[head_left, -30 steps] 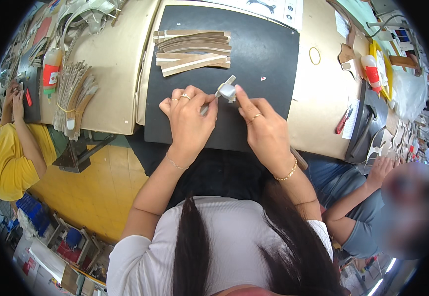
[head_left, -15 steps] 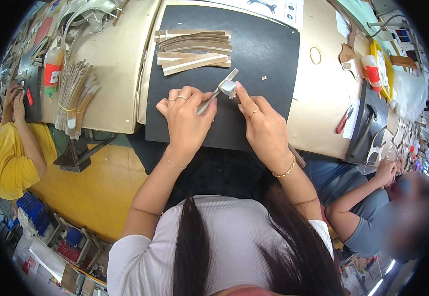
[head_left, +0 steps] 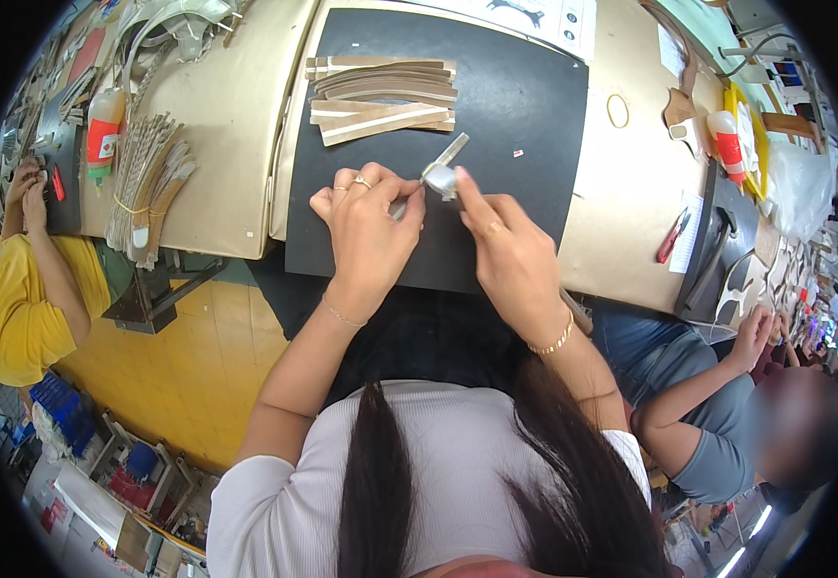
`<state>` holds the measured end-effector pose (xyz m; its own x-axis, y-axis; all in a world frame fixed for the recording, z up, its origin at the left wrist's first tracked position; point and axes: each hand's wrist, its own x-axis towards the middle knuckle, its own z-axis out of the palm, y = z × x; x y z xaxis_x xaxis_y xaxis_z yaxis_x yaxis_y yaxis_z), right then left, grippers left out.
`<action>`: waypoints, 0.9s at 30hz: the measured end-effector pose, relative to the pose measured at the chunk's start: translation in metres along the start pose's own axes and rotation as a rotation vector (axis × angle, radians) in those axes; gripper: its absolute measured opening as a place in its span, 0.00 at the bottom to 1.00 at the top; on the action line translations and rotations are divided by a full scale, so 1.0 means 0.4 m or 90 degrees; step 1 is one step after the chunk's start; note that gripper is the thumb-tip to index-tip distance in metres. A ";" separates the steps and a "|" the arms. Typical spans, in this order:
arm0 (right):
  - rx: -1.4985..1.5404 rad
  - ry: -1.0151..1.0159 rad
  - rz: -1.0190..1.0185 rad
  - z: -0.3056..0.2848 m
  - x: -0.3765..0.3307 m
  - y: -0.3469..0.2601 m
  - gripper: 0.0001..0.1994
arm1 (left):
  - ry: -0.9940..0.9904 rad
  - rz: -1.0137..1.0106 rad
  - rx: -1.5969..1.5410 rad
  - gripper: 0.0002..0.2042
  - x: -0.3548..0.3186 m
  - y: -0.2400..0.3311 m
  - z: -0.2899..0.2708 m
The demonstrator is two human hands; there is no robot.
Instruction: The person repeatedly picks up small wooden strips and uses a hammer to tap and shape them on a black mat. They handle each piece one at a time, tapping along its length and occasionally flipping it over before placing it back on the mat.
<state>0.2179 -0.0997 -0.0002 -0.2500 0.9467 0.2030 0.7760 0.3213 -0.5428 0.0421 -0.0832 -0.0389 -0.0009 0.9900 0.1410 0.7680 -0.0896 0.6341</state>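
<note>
— Where was the strip?

— Pinched between your two hands, over the near part of the black mat (head_left: 534, 193). Your left hand (head_left: 366, 226) was clenched on the lower end of the grey strip (head_left: 441, 170); your right hand (head_left: 510, 255) pressed a fingertip on its middle. The long axis ran from your left grip up and away to the right, far end free in the air.

— Nearer hand?

— Both touched it; the left held the end.

— Surface, room?

— Tan counter (head_left: 216, 144), a pile of cut tan strips (head_left: 380, 96) beyond your hands, a bundle of strips (head_left: 149, 173) to the left. Co-workers sat either side.
</note>
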 end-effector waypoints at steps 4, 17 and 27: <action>0.036 0.059 -0.005 0.002 0.004 0.000 0.26 | 0.004 0.007 -0.001 0.03 0.002 0.002 0.001; 0.030 0.004 0.015 0.003 0.003 0.006 0.25 | 0.011 0.025 0.019 0.03 0.006 -0.003 0.009; -0.033 -0.037 0.005 0.017 -0.001 0.014 0.28 | 0.045 0.020 0.037 0.05 -0.029 -0.006 -0.003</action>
<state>0.2186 -0.0982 -0.0089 -0.2757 0.9494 0.1501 0.8069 0.3135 -0.5007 0.0397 -0.0946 -0.0411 -0.0195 0.9765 0.2147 0.8040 -0.1124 0.5839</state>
